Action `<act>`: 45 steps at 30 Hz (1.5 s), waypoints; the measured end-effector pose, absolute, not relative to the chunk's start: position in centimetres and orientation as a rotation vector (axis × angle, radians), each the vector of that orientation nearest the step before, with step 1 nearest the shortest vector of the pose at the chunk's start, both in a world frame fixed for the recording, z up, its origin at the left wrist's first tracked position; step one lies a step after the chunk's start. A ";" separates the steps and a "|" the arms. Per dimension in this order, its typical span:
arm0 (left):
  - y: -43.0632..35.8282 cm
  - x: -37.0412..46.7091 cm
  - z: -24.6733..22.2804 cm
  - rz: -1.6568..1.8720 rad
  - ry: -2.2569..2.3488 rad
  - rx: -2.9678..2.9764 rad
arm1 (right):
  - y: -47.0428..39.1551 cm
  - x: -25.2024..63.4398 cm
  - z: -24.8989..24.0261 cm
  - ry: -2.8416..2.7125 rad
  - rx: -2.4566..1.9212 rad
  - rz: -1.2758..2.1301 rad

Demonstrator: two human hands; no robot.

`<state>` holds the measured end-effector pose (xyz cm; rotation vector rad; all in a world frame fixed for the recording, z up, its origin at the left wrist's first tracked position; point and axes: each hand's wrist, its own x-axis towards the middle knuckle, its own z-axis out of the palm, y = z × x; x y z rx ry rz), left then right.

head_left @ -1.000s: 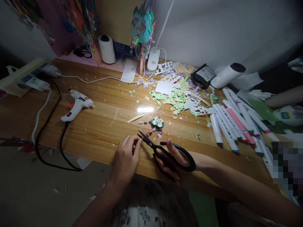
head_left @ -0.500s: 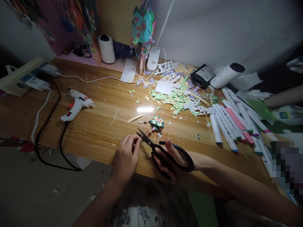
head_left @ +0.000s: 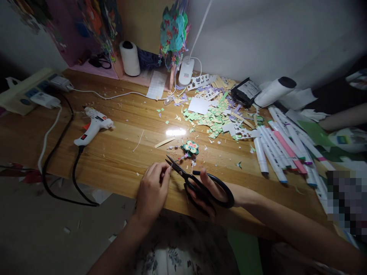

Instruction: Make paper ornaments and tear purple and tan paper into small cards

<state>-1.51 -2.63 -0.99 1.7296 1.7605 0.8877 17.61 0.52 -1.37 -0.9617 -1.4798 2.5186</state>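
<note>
My right hand (head_left: pixel 205 196) grips a pair of black-handled scissors (head_left: pixel 183 173), thumb through one loop and fingers through the other. The blades are slightly apart and point up and left, their tips beside the fingertips of my left hand (head_left: pixel 155 183). That hand is closed in a pinch; what lies between thumb and forefinger is too small to make out, perhaps the end of a thread. Just beyond the blades a small layered paper flower ornament (head_left: pixel 190 148) lies on the wooden table (head_left: pixel 123 149), with a beaded string and a pink star at its lower edge.
A white glue gun (head_left: pixel 93 126) lies at left, its black cord running to a power strip (head_left: pixel 25 97). Paper scraps (head_left: pixel 206 118) pile up at the back. Markers (head_left: pixel 281 149) lie at right. A thread spool (head_left: pixel 129 59) stands behind. Another person's forearm (head_left: pixel 344 116) shows at far right.
Almost nothing differs. Both hands and the scissors hold nearly the same place, and the view has shifted very slightly.
</note>
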 end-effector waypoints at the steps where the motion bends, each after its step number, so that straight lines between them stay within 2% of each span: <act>1: -2.6 -1.5 -1.0 0.891 1.759 1.726 | 0.5 17.6 -1.1 -1.531 -0.988 2.470; 4: -2.7 -1.5 -0.9 0.909 1.754 1.714 | 0.5 17.7 -0.2 -1.666 -1.015 2.375; 10: -2.7 -1.6 -0.9 0.925 1.755 1.679 | 0.5 17.5 -0.9 -1.497 -0.856 2.529; 20: -2.6 -1.6 -1.0 0.955 1.750 1.632 | 0.4 17.7 -1.3 -1.637 -0.983 2.383; 28: -2.7 -1.7 -1.0 0.977 1.740 1.639 | 0.7 17.2 -0.8 -1.613 -0.916 2.434; 39: -2.8 -1.6 -1.0 0.961 1.761 1.622 | 0.4 16.8 -2.2 -1.393 -0.865 2.510; 45: -2.9 -3.0 0.0 1.073 1.839 1.537 | 0.6 17.5 -0.2 -1.464 -0.853 2.549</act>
